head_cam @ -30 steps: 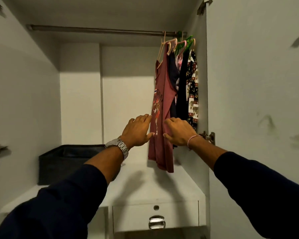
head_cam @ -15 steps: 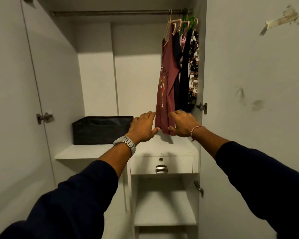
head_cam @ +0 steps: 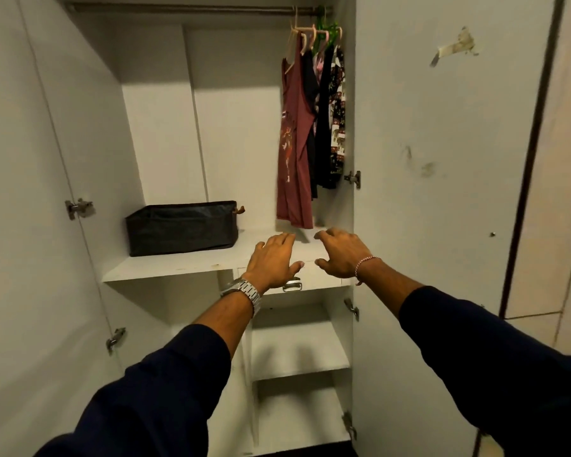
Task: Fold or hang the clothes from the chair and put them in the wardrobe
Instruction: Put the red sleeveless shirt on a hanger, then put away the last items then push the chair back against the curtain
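- The wardrobe (head_cam: pixel 165 127) stands wide open, both doors swung back, and most of its hanging space is bare rail.
- Up at the right end of the rail (head_cam: pixel 185 8) there's a small bunch of clothes on hangers, pressed close against the right wall: the red top (head_cam: pixel 294 153) in front, dark pieces behind it, and a patterned one (head_cam: pixel 338 120) at the far right.
- So by my reading, that share of the job is done: the red top hangs free, its hem just above the shelf (head_cam: pixel 178 263) and touching nothing.
- What's left I can't count (the chair isn't in shot at all), so how many clothes wait there is anyone's guess.
- On the shelf's left sits a black box (head_cam: pixel 182 227), well apart from the hanging clothes; whether anything folded is inside, I can't tell.
- Now the hands, both below the red top's hem and clear of it.
- The left hand (head_cam: pixel 272 260), with the watch (head_cam: pixel 243 291), is palm down, fingers straight and loosely spread, over the shelf's front edge and holding nothing.
- The right hand (head_cam: pixel 342 253), with the bracelet (head_cam: pixel 365 263), has its fingers gently curled, thumb out, and it too is empty.
- Between and below them peeks the drawer handle (head_cam: pixel 292 285) (neither hand grips it).
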Demonstrator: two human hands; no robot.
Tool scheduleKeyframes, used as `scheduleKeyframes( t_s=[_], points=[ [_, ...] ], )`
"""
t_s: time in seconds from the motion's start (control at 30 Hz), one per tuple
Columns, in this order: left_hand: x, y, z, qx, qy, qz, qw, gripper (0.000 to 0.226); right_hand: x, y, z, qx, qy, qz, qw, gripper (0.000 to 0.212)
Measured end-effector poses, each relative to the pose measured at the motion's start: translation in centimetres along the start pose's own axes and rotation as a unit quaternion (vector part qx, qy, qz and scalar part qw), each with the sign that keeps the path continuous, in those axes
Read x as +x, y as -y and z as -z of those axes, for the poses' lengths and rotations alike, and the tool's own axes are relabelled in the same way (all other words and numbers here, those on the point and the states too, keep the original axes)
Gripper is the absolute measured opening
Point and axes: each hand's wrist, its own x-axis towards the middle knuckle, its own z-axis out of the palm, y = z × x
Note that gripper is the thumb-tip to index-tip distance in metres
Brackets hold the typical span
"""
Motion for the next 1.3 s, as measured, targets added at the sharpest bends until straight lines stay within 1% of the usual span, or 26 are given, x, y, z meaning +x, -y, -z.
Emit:
scheduleKeyframes(
  t_s=[0.17, 0.27, 0.33, 0.4, 0.47, 0.53, 0.63, 0.7, 0.8, 0.83, 0.93, 1.0, 1.03, 1.07, 1.13, 1.17, 1.2, 1.3],
  points=[
    [-0.4, -5.1, -0.9, -0.018, 0.006, -0.045, 0.999, 0.071, -6.5, -4.1, -0.3, -0.024, 0.048, -0.051, 0.997, 0.066],
    [0.2, -9.4, -1.2, -0.032, 0.008, -0.080, 0.996, 0.071, -10.0, -7.5, 0.0, -0.027, 0.057, -0.088, 0.994, 0.064],
    [0.7, -12.5, -1.4, -0.050, 0.006, -0.106, 0.993, 0.072, -12.1, -10.3, 0.6, -0.021, 0.048, -0.115, 0.992, 0.061],
    [1.3, -15.7, -1.7, -0.067, 0.008, -0.125, 0.990, 0.072, -14.0, -13.1, 1.0, -0.011, 0.031, -0.142, 0.989, 0.053],
    [1.9, -18.7, -2.3, -0.074, 0.012, -0.142, 0.987, 0.072, -15.8, -16.1, 1.2, 0.009, 0.007, -0.162, 0.987, 0.039],
    [2.5, -21.4, -2.9, -0.080, 0.014, -0.157, 0.984, 0.073, -17.5, -18.6, 1.3, 0.029, 0.000, -0.171, 0.985, 0.029],
    [3.5, -25.8, -3.8, -0.110, 0.037, -0.157, 0.981, 0.076, -20.0, -22.9, 1.3, 0.043, 0.043, -0.181, 0.982, 0.038],
    [3.8, -28.2, -4.3, -0.144, 0.060, -0.147, 0.977, 0.080, -21.1, -25.5, 1.2, 0.039, 0.064, -0.207, 0.975, 0.044],
    [4.3, -31.6, -4.8, -0.229, 0.096, -0.094, 0.964, 0.086, -21.9, -29.0, 0.6, 0.076, 0.086, -0.243, 0.963, 0.049],
    [4.4, -32.5, -4.9, -0.254, 0.105, -0.073, 0.959, 0.087, -22.0, -29.8, 0.3, 0.108, 0.103, -0.250, 0.957, 0.056],
    [4.6, -34.9, -5.5, -0.302, 0.117, -0.027, 0.946, 0.095, -21.6, -30.9, -0.3, 0.205, 0.153, -0.239, 0.937, 0.094],
    [4.8, -36.5, -6.0, -0.332, 0.118, 0.000, 0.936, 0.100, -21.3, -31.3, -1.2, 0.245, 0.156, -0.219, 0.931, 0.104],
    [4.7, -37.1, -6.0, -0.345, 0.113, 0.016, 0.932, 0.102, -21.1, -31.4, -1.7, 0.260, 0.150, -0.214, 0.929, 0.103],
    [4.8, -37.9, -6.1, -0.358, 0.103, 0.037, 0.927, 0.103, -20.9, -31.5, -2.2, 0.277, 0.142, -0.211, 0.927, 0.097],
    [4.9, -39.2, -6.1, -0.376, 0.082, 0.080, 0.919, 0.101, -20.6, -31.8, -3.3, 0.322, 0.114, -0.216, 0.915, 0.073],
    [4.9, -39.6, -5.9, -0.386, 0.073, 0.093, 0.915, 0.097, -20.6, -31.8, -3.6, 0.336, 0.100, -0.220, 0.910, 0.065],
    [4.9, -39.9, -6.0, -0.393, 0.062, 0.103, 0.912, 0.092, -20.7, -31.7, -3.9, 0.345, 0.094, -0.221, 0.907, 0.063],
    [5.5, -40.4, -6.8, -0.383, 0.022, 0.120, 0.916, 0.073, -20.5, -31.9, -4.0, 0.344, 0.083, -0.205, 0.913, 0.066]
  ],
)
